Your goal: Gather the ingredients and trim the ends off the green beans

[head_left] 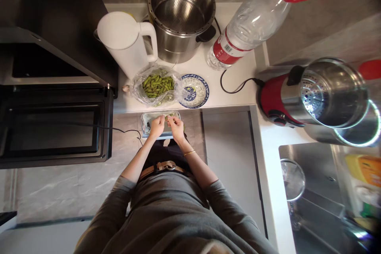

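My left hand and my right hand meet over a bin below the counter's front edge. Both are closed, fingertips pinched on a small green edamame pod between them. On the counter just beyond, a clear plastic bag lies open, with a heap of edamame pods in it. To its right is a blue-and-white patterned plate with a few small green beans on it. The inside of the bin is partly hidden by my hands.
A white pitcher and a steel pot stand behind the bag. A large water bottle is right of the pot. A red-based steel appliance stands near the sink. An oven door hangs open at left.
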The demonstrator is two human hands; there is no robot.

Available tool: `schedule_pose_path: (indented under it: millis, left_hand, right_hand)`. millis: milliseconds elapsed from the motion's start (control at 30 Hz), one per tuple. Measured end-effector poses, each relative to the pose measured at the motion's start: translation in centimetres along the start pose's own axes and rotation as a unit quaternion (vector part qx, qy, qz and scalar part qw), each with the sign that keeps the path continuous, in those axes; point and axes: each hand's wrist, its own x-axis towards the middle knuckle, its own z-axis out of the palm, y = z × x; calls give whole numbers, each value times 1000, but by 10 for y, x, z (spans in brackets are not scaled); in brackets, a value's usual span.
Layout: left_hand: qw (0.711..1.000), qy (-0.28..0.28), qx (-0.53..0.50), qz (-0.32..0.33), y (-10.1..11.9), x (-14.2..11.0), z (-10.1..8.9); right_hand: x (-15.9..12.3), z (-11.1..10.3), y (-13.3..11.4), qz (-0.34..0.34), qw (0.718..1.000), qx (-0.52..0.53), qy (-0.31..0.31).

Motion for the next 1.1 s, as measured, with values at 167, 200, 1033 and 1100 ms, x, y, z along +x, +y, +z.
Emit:
schedule_pose_path:
  millis: [167,200,1033,1100]
  left_hand:
    - [953,-70,-238,-176,5,1,-5]
    - [941,-84,-266,-193,6,0,-6]
    - [934,-6,300,195,-4,-6,-26]
    - [948,-18,259,184,-5,-7,-25]
  right_hand:
    - [-2,-4,-5,-6,999,-41,-30]
    - [-3,-5,-6,-5,999,-39,-35]
    - [6,-17,-20,154,969,177,-76]
    - [7,-17,-18,141,974,168,-58]
